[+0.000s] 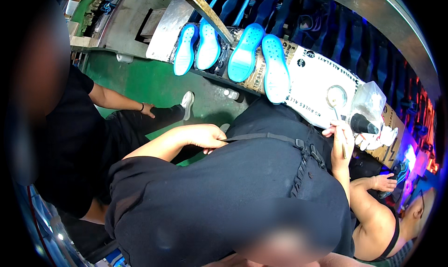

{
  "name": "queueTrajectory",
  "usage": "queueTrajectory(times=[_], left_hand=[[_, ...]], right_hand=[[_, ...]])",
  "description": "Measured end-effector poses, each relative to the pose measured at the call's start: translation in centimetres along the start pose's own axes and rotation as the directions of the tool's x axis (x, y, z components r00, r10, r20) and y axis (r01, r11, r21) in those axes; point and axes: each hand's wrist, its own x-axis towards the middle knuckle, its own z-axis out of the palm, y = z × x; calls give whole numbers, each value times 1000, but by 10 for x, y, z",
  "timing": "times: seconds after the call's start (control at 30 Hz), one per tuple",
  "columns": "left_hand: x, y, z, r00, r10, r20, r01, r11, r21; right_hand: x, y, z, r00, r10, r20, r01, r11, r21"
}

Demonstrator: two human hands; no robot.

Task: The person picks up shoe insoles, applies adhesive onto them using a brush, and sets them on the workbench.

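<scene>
At my waist, my left hand (208, 137) is closed on the end of a black strap (261, 136), which runs across my dark shirt to a buckle. My right hand (341, 138) grips a thin brush (335, 109), its handle passing down through the fingers. The brush's tip reaches into a small round clear dish (337, 95) on the white printed sheet (305, 87). Close to that hand lie a black conical thing (364, 123), a clear plastic bag (369, 99) and a crumpled white glove (380, 137). Several light blue shoe soles (276, 66) line the bench's edge, apart from both hands.
A metal frame bar (210, 14) rises beside the soles. Behind them runs a rack of dark strips (326, 27). One person in black (70, 127) stands at my left; another person (378, 215) works at my right. A white bottle (231, 94) stands on the green floor.
</scene>
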Motion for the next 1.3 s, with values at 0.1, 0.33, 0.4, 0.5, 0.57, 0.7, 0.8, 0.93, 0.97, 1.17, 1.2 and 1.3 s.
queueTrajectory(times=[0.1, 0.33, 0.4, 0.5, 0.57, 0.7, 0.8, 0.93, 0.97, 1.17, 1.2, 1.3], left_hand=[[3, 2, -4, 998, -12, 62, 14, 999, -30], [10, 2, -2, 993, 100, 64, -93, 991, -98], [8, 3, -1, 997, 62, 51, -57, 995, -84], [9, 1, 3, 996, 69, 51, -63, 992, -105], [8, 5, 4, 997, 50, 54, -39, 981, -190], [16, 21, -1, 958, 84, -276, -180, 922, -344], [21, 52, 1, 906, 100, -411, -275, 877, -394], [55, 79, -9, 898, 180, -400, -280, 937, -206], [60, 75, -10, 905, 159, -393, -265, 937, -229], [81, 92, -8, 869, 327, -372, -325, 943, 70], [84, 92, -6, 864, 319, -389, -317, 946, 69], [97, 98, -2, 761, 574, -302, -569, 814, 113]], right_hand=[[-6, 1, -9, 998, -58, 20, 59, 997, -40], [-20, 5, -21, 999, -48, -6, 48, 998, -45], [-21, 1, -22, 999, -39, 9, 39, 999, -18], [-25, -1, -25, 999, -47, 27, 48, 998, -39], [-30, -1, -29, 998, -57, 41, 61, 994, -95], [-37, 11, -37, 1000, -10, -2, 9, 990, -142], [-42, -15, -36, 991, 27, 132, -14, 995, -99], [-49, -7, -41, 975, -3, 223, 31, 992, -124], [-55, -9, -41, 977, 19, 214, 10, 991, -133], [-75, -28, -44, 982, 111, 150, -69, 962, -263], [-73, -27, -42, 976, 118, 184, -64, 959, -277], [-73, -22, -36, 977, 93, 191, -49, 973, -224]])
